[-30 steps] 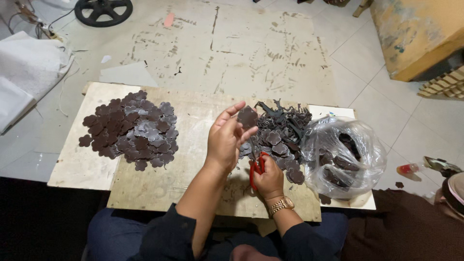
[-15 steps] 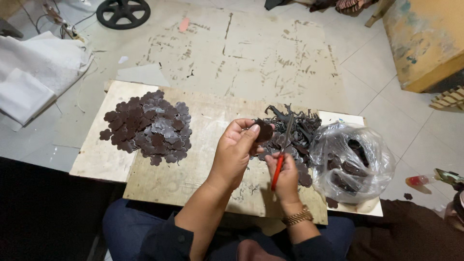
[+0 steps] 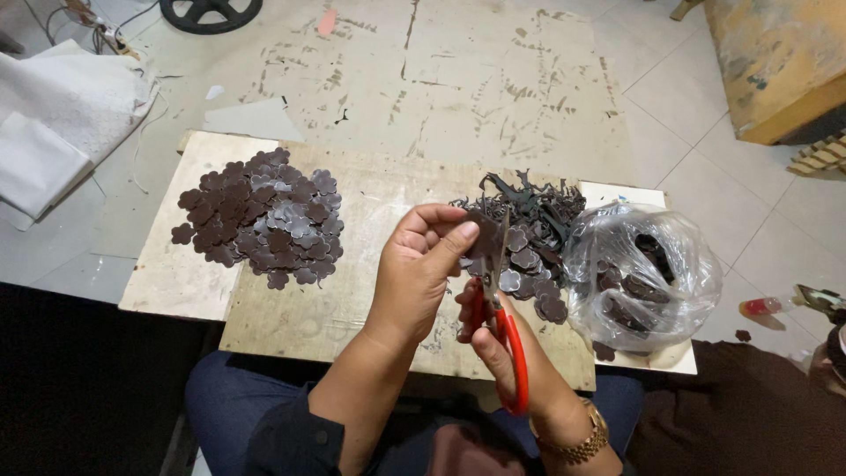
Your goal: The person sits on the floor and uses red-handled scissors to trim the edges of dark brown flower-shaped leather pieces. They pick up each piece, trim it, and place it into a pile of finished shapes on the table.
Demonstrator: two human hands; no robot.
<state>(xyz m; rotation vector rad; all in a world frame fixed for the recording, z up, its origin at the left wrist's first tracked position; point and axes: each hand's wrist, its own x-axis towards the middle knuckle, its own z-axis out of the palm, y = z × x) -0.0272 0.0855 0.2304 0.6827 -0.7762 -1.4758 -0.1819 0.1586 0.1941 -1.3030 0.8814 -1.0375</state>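
Dark brown flower-shaped cut-out piece (image 3: 484,234), pinched above the wooden board (image 3: 335,308).

I see a heap of brown cut-outs (image 3: 260,229) at nine o'clock and a clear plastic bag (image 3: 643,273) at three o'clock. My left hand (image 3: 419,273) pinches the piece; my right hand (image 3: 502,344) grips red-handled scissors (image 3: 502,317), blades at it.
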